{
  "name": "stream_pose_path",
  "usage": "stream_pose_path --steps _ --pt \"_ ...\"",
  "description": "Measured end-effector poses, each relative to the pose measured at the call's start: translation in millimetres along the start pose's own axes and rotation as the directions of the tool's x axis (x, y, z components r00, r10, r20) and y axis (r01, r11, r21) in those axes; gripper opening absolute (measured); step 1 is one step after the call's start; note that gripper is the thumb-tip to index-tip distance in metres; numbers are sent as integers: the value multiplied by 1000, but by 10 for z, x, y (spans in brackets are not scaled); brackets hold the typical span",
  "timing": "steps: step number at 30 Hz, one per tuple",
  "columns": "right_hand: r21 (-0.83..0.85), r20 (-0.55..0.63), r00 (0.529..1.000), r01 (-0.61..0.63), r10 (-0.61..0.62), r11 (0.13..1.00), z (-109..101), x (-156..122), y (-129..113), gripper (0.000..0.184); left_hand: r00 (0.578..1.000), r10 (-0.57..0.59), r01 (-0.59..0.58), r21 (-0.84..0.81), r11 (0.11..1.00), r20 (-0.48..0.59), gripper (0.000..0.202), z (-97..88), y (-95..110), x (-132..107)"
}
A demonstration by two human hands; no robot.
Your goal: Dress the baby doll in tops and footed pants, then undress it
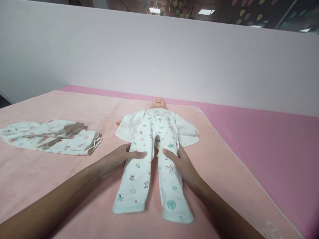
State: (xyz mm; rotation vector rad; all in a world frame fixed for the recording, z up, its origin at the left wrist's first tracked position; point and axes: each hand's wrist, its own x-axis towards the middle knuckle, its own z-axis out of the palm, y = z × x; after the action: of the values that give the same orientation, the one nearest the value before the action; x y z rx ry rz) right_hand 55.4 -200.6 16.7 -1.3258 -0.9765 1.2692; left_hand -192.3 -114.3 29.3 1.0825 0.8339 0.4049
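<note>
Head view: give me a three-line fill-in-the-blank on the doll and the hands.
The doll lies on its ____ on the pink blanket.
The left hand and right hand each rest on one ____ of the patterned trousers.
A second patterned garment lies at the picture's ____ side.
Missing: back; leg; left.

On my feed, two bare arms come in from the bottom corners of the frame. The left forearm (62,196) and right forearm (219,205) are uncovered right to the picture's edge. The left hand (117,160) and right hand (181,163) are bare-skinned, with slim fingers (136,154). The nails are too small to judge.
</note>
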Motion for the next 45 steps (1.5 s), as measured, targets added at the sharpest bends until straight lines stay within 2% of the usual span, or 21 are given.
stream_pose_path --steps 4,7,13,17,19,21,23,24,26,28,29,31,34,38,39,41,45 --pt "167 73 997 -42 30 985 -11 -2 -14 72 996 -76 81 -117 990 46 65 -24 -17 32" --pt "196 98 995 -55 36 979 -32 9 -2 72 991 -117 127 -190 974 59 67 -4 -15 45" --pt "192 97 995 -21 2 981 -30 -14 -15 68 987 -56 101 -317 943 148 67 45 -95 117" --pt "69 38 999 7 -10 998 -40 -2 26 61 990 -66 104 -318 942 128 68 78 -92 108" --pt "-76 -63 997 38 -43 996 -52 20 84 63 992 -80 108 -311 944 101 69 95 -68 89" --pt "-259 -178 973 99 -148 961 -55 32 136 69 992 -90 114 -306 945 90 70 110 -46 74" --pt "-470 -252 903 200 -348 860 -39 17 149 74 992 -100 120 -297 947 82 70 121 -34 67" --pt "-573 -248 846 264 -472 776 -24 -1 137 74 991 -104 123 -293 948 81 69 125 -31 67" --pt "-729 -115 728 401 -676 555 17 -49 80 61 992 -98 118 -290 950 81 67 130 -31 68" --pt "-767 128 665 537 -736 352 63 -90 7 41 993 -85 107 -291 951 88 64 129 -36 67" --pt "-754 241 659 589 -713 290 86 -101 -27 33 993 -78 102 -289 952 93 62 126 -40 65" --pt "-731 380 670 640 -638 236 126 -94 -78 27 993 -70 96 -281 955 100 60 117 -49 62" --pt "-755 429 684 630 -589 181 181 -33 -109 20 992 -55 86 -278 957 116 59 97 -70 66" --pt "-778 489 653 626 -578 49 265 45 -85 15 988 -33 78 -301 950 153 55 70 -106 89" --pt "-778 491 650 627 -580 44 283 55 -72 16 986 -29 79 -306 949 162 55 64 -112 94" --pt "-767 473 652 636 -593 88 299 65 -48 18 985 -15 68 -301 951 174 56 50 -115 96" --pt "-666 440 691 679 -574 307 218 67 -59 12 989 16 19 -233 972 146 58 20 -83 67"
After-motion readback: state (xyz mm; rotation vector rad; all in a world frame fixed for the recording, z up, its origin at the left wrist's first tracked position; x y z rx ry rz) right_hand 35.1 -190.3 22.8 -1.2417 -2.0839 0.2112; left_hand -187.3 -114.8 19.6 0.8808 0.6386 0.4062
